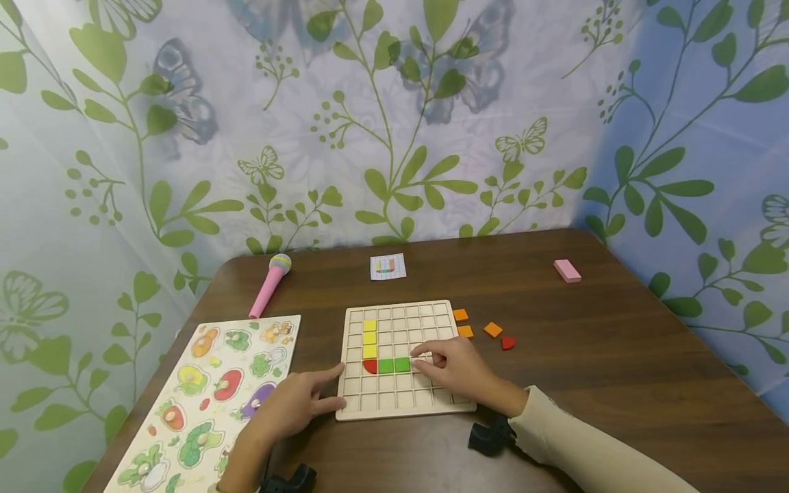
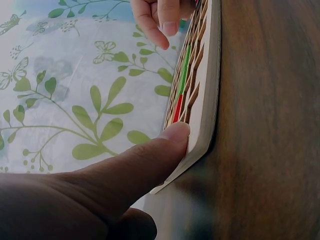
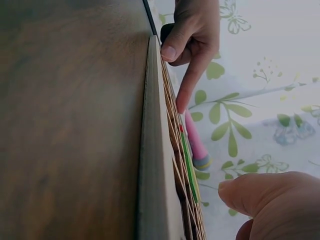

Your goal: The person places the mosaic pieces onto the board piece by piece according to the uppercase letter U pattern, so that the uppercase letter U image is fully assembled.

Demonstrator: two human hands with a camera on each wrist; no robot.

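Green tiles [image 1: 390, 365] lie in the board [image 1: 401, 413], their row running crosswise, just left of your nearer right hand [image 1: 459, 370], fingers parted, nothing visibly held; your left hand [image 1: 294, 402], forefinger straight, touches the board's edge.

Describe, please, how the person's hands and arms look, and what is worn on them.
Both the left hand and the right hand are bare, with no gloves or rings visible. The right arm wears a long, plain beige sleeve. A small black device sits at the right wrist, and a similar black unit at the left.
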